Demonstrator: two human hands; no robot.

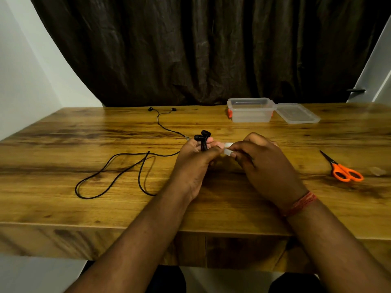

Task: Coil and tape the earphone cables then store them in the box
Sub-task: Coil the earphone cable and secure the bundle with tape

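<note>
Left hand [195, 157] clamped on black earphones [203, 138] at table middle; right hand [257, 160] pinching tape [228, 148] beside them. Long cable [118, 172] lying loose at left: could snag or uncoil. Open box [250, 109] waiting far right.

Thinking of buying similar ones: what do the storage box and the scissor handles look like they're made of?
The box looks like clear, slightly frosted plastic: the table shows through its walls, and it has orange clips. The scissor handles look like smooth orange plastic with a matte finish; the blades look dark, probably metal.
</note>
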